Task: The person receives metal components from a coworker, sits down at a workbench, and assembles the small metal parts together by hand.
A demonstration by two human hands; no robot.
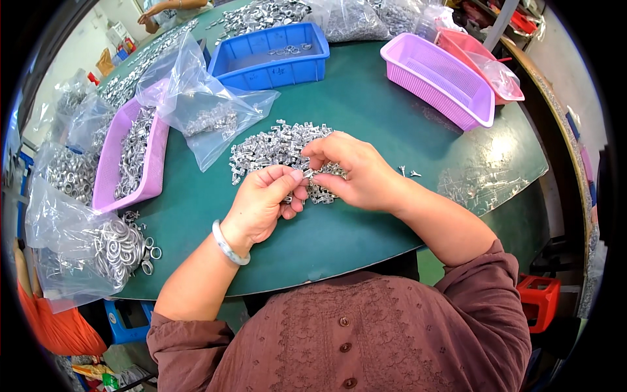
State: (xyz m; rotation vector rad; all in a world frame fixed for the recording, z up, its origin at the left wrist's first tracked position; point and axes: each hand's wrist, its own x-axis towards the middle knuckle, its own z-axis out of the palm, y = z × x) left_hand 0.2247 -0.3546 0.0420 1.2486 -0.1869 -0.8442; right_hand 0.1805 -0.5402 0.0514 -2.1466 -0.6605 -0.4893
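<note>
Over a pile of small silver metal fittings [274, 149], my two hands meet at the fingertips. My left hand [261, 199], with a pale bangle [225, 245] on its wrist, is closed. Its thumb and forefinger pinch a small silver metal piece [308, 175], mostly covered by the fingers. Curled in from the right, my right hand [358, 170] has its thumb at the same piece and its forefinger bent above. What exactly the right fingertips grip is too small to make out. A few loose metal pieces [410, 172] lie right of my right wrist.
On the green table [339, 238], a purple basket [157, 163] of metal parts and clear bags [72, 242] of rings stand left. A blue bin [268, 78] is behind the pile. Purple [483, 116] and red baskets [516, 93] stand at the far right. Another person's arm [179, 4] shows far left.
</note>
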